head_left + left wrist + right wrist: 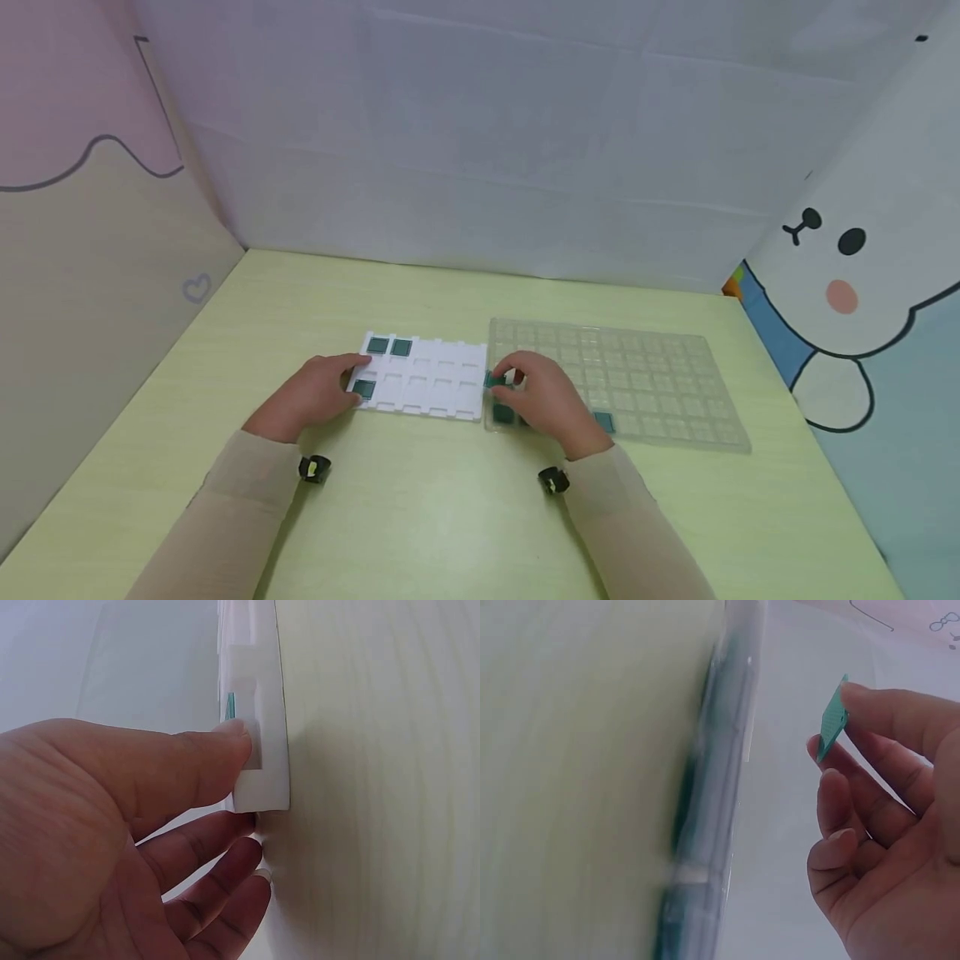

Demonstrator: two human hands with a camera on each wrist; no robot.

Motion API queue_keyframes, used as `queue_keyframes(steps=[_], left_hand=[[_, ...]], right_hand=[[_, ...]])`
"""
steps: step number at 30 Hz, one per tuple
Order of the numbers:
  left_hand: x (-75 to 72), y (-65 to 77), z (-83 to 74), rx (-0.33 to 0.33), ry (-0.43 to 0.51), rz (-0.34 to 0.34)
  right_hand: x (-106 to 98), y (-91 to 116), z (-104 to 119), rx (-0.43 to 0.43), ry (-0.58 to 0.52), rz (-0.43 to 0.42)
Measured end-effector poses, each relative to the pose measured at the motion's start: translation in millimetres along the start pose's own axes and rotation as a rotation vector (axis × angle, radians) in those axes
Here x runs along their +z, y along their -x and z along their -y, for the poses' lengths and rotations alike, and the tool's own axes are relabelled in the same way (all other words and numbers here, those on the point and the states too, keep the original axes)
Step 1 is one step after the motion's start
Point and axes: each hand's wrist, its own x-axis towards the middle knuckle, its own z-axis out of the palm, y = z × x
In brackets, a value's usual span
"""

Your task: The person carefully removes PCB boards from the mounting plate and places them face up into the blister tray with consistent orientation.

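My left hand [318,390] grips the left end of a white plastic tray [431,377], its thumb at the near corner. Three square green chips lie in that tray: two side by side at the far left [389,347], and one near the thumb [363,389]. Between thumb and index finger, my right hand [543,396] pinches another green chip [832,720], its remaining fingers curled. This chip is held above the left edge of a clear plastic tray [652,382], close to the white tray's right end. In the right wrist view it stands tilted, apart from the tray.
Along the clear tray's near row sit more green chips, one at the left corner [503,413] and one right of my wrist [603,422]; another is partly hidden by my hand. Both trays lie on a pale wood-grain table [420,508]. A white sheet [480,167] hangs behind it.
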Motion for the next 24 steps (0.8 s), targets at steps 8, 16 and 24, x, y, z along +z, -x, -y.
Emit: queue_keyframes(steps=[8, 16, 24], left_hand=[[-1.1, 1.3, -1.6, 0.001, 0.001, 0.001], [-0.6, 1.5, -0.3, -0.006, -0.007, 0.007], [-1.8, 2.5, -1.7, 0.000, 0.001, 0.003]], right_hand=[[-5.4, 1.1, -9.6, -0.007, 0.029, -0.025], [-15.4, 3.5, -17.6, 0.016, 0.035, -0.005], [-27.6, 6.5, -26.5, 0.012, 0.054, -0.005]])
